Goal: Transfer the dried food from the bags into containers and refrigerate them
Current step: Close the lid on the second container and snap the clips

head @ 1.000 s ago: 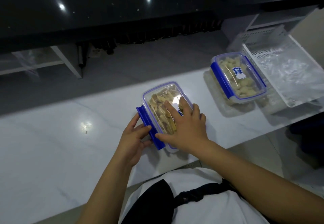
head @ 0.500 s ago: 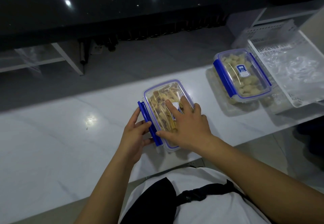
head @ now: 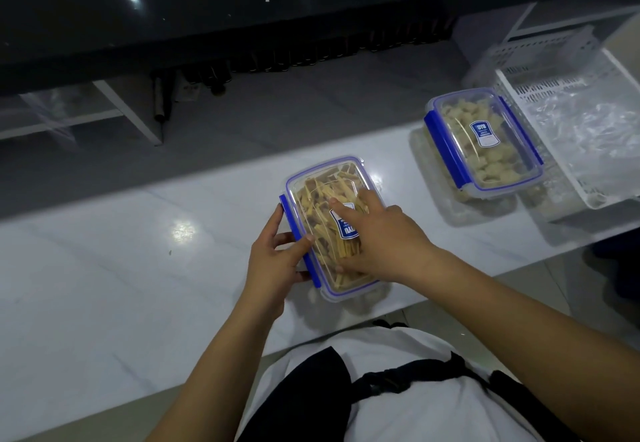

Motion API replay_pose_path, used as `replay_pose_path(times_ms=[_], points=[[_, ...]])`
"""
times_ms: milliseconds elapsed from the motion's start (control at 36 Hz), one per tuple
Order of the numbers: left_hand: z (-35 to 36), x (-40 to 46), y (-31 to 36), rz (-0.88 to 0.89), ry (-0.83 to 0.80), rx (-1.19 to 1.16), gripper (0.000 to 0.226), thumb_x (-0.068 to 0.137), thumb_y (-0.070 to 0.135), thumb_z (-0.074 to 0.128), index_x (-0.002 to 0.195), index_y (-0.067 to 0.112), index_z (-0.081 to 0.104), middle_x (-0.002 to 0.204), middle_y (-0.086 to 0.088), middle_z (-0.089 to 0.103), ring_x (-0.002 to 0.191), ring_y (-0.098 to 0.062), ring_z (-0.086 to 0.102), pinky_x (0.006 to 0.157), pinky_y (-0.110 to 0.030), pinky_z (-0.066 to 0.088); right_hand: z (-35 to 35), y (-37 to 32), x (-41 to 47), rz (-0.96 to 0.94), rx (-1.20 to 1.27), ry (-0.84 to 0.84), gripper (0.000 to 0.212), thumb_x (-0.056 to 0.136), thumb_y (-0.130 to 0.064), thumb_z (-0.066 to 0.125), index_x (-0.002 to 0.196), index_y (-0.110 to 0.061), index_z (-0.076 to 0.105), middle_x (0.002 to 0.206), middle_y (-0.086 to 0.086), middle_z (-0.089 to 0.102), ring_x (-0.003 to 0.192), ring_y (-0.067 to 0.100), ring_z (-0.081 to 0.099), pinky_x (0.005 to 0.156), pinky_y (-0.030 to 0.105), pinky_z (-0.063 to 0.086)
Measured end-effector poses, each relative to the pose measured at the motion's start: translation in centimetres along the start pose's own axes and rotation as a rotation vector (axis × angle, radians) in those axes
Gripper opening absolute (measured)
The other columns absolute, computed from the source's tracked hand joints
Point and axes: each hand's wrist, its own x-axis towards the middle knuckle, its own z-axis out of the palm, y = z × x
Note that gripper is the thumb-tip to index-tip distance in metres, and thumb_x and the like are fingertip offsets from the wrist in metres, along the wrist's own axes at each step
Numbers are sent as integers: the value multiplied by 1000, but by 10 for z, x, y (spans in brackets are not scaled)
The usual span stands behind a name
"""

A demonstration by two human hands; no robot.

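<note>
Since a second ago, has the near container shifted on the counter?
No. The near container keeps the same gap and angle to the far container and the front edge of the counter; only the camera shifted.

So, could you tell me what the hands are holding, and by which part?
The left hand grips the near container's blue side clip; the right hand presses flat on its lid.

Clear container (head: 322,182) w/ blue clips, prob. tan food; white counter (head: 104,268).
</note>
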Motion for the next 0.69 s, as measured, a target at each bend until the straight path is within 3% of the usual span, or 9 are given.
replay_pose_path(times_ms=[139,222,361,472,528,611,694], points=[[9,-4,3,34,5,122,68,94,21,69,148,48,36,109,10,61,93,-13,67,51,-25,57,2,-1,3,17,-1,5,97,83,-58,70,156,-46,7,166,0,-1,125,34,48,95,39,50],[9,-7,3,30,-31,146,74,91,17,73,143,52,33,112,13,60,98,-15,66,55,-28,59,4,0,4,3,4,24,98,81,-59,71,156,-46,9,165,1,1,124,33,49,94,39,50],[6,-8,4,-20,-54,91,84,88,16,75,146,55,29,119,3,58,105,-22,66,55,-32,60,7,12,5,-52,57,111,90,82,-59,69,153,-48,15,163,-2,14,120,29,52,91,38,50],[6,-9,5,-26,-59,94,83,89,15,75,145,56,29,119,3,57,105,-21,65,55,-32,59,8,41,3,-94,585,275,68,93,-25,65,148,-50,32,148,-18,43,120,13,55,88,28,52],[6,-9,6,-32,-59,99,82,89,15,75,145,55,30,118,4,57,103,-21,65,54,-31,59,9,54,5,-18,859,283,70,93,-18,67,144,-53,35,146,-22,41,122,11,50,80,22,51],[6,-9,6,-38,-54,108,82,89,15,75,147,51,30,119,3,57,101,-21,66,53,-30,58,6,69,15,178,1143,84,80,88,-8,73,147,-47,36,155,-7,35,130,25,48,70,30,54],[6,-10,7,-43,-54,113,83,90,14,74,150,49,29,120,1,57,100,-20,67,53,-30,58,3,83,26,274,1334,-161,78,85,-7,75,147,-38,41,139,3,59,116,29,63,78,44,56]])
